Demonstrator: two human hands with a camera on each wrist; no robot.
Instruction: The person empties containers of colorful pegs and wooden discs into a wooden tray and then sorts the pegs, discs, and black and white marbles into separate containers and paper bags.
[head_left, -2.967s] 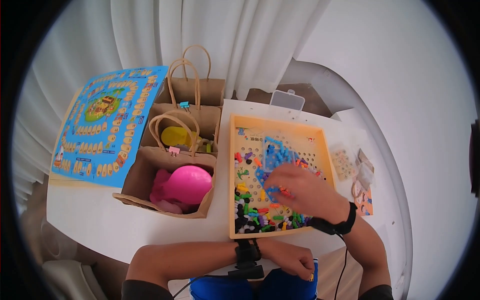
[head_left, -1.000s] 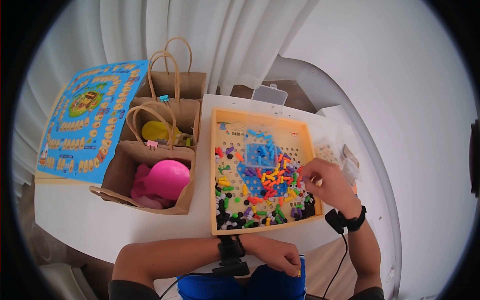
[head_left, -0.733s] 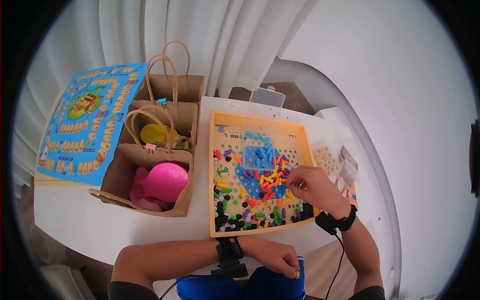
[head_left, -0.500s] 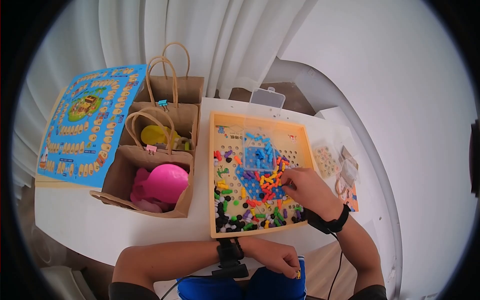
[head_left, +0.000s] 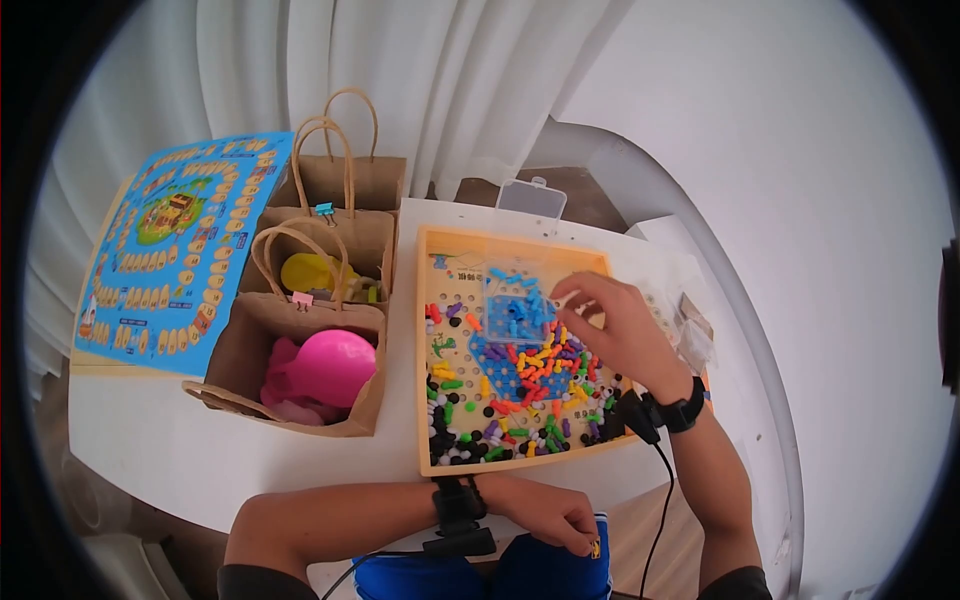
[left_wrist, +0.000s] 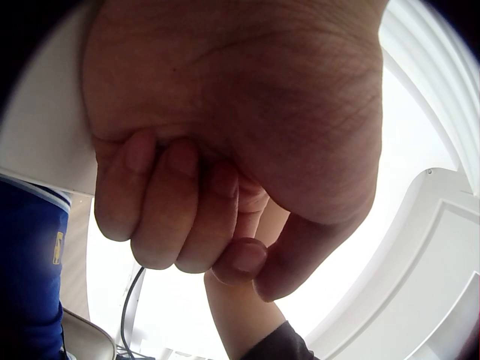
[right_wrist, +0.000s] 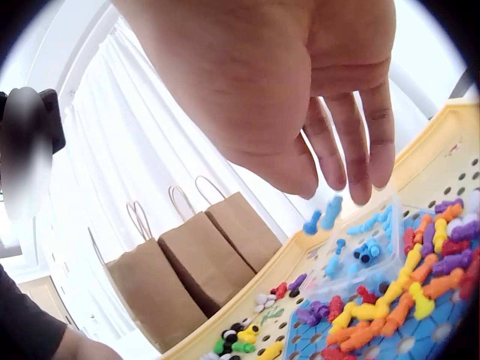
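Over the clear plastic box (head_left: 487, 318), the right hand (head_left: 625, 335) hangs with parted fingers. Just under its fingertips in the right wrist view, two light-blue pegs (right_wrist: 331, 213) are in the air, apart from the fingers. More blue pegs (right_wrist: 367, 250) lie in the box, which is inside a yellow-rimmed wooden tray (head_left: 424, 360). Red, orange, yellow and purple pegs (head_left: 540, 365) are heaped beside it on a blue board (head_left: 488, 372). The left hand (head_left: 545, 512), fingers curled in to the palm (left_wrist: 232, 150), is by the near table edge, holding nothing visible.
Three brown paper bags (head_left: 345, 418) stand left of the tray, one with a pink object (head_left: 345, 365). A blue game sheet (head_left: 235, 260) lies farther left. Behind the tray is a clear lid (head_left: 532, 199); small packets (head_left: 694, 340) lie at right.
From the colored heap, the right hand has moved up and back to the clear box, and its fingers have spread. The left hand has stayed by the table edge.
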